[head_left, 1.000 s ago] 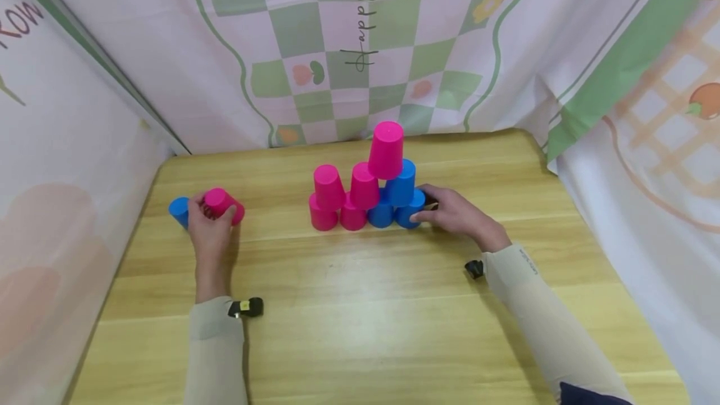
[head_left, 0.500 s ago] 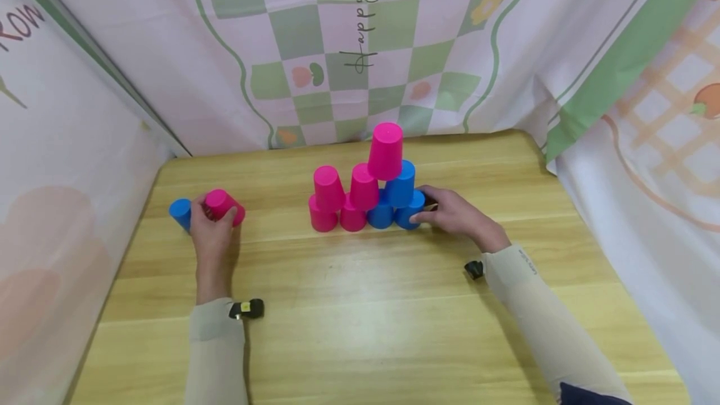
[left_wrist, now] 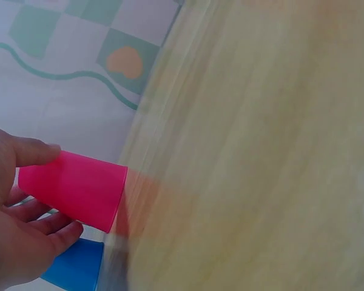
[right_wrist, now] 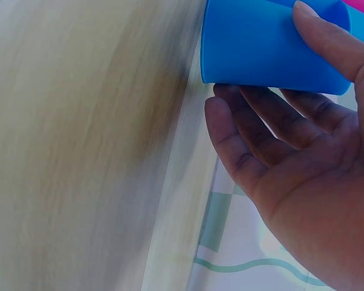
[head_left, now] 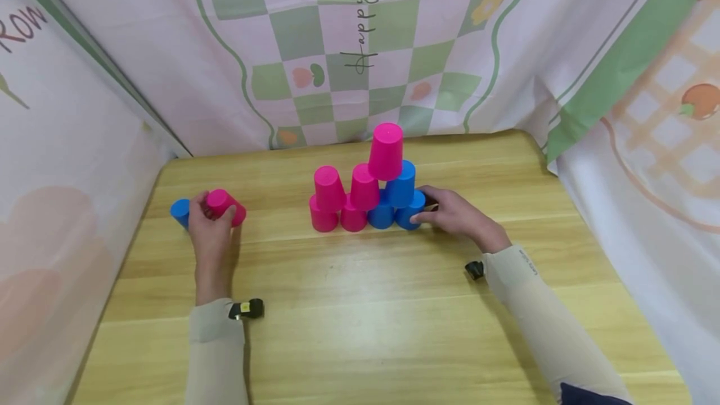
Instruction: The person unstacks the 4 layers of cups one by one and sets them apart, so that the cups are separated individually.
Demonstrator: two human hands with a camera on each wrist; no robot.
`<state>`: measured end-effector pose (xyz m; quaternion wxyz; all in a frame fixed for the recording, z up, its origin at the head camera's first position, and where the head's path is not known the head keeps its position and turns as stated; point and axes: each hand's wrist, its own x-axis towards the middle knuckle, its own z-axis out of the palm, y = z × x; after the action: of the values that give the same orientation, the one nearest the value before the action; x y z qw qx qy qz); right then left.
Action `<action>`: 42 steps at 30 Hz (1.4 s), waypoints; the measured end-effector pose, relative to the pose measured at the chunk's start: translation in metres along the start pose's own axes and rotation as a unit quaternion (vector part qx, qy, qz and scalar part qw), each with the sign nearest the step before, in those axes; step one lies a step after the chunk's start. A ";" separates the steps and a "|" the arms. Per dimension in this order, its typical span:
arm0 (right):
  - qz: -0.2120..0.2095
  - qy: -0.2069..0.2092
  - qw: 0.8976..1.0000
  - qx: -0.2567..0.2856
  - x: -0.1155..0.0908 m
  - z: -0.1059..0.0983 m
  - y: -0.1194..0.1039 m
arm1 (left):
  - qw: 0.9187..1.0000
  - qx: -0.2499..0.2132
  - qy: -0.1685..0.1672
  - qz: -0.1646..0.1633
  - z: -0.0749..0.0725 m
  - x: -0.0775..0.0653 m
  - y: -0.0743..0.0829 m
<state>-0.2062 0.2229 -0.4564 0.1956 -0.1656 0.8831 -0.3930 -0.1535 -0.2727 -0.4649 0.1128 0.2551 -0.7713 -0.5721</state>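
On the left, my left hand (head_left: 210, 233) holds an upside-down pink cup (head_left: 225, 207) between thumb and fingers. Close to the same hand stands an upside-down blue cup (head_left: 180, 211), partly covered by it; in the left wrist view this blue cup (left_wrist: 77, 265) shows just beyond the fingers. My right hand (head_left: 457, 214) grips the rightmost blue cup (head_left: 409, 210) in the bottom row of a cup stack. Its thumb lies along one side of that cup (right_wrist: 267, 45), the fingers along the other. One pink cup (head_left: 386, 152) tops the stack, over a pink cup (head_left: 365, 186) and a blue cup (head_left: 400, 184).
At the stack's left end, a pink cup (head_left: 329, 187) sits on the bottom row, which has two pink cups and two blue ones. The wooden table (head_left: 360, 317) runs back to a patterned curtain (head_left: 349, 80). Black wrist cameras jut from both sleeves.
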 end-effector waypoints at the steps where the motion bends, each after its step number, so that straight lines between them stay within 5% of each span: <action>1: 0.001 0.000 1.000 0.000 0.000 0.000 0.000 | 1.000 0.001 0.000 0.006 0.000 0.000 0.000; 15: -0.004 -0.003 1.000 -0.010 0.002 0.000 0.000 | 0.993 0.031 0.053 0.100 0.004 -0.010 0.015; 23: -0.004 -0.005 1.000 -0.008 0.002 0.000 -0.001 | 0.968 0.013 0.099 0.230 0.016 -0.022 0.042; 29: -0.006 -0.001 1.000 -0.004 0.002 0.001 0.000 | 0.939 -0.048 0.054 0.337 0.041 -0.037 0.077; 35: -0.004 -0.001 1.000 0.001 0.003 0.001 -0.001 | 0.925 -0.054 -0.020 0.375 0.070 -0.055 0.099; 42: 0.000 0.001 1.000 0.000 0.000 0.001 0.001 | 0.898 -0.061 -0.097 0.425 0.103 -0.073 0.118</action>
<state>-0.2062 0.2231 -0.4579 0.1947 -0.1654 0.8832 -0.3933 -0.1709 -0.1244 -0.3783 0.2851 -0.1609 -0.7773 -0.5373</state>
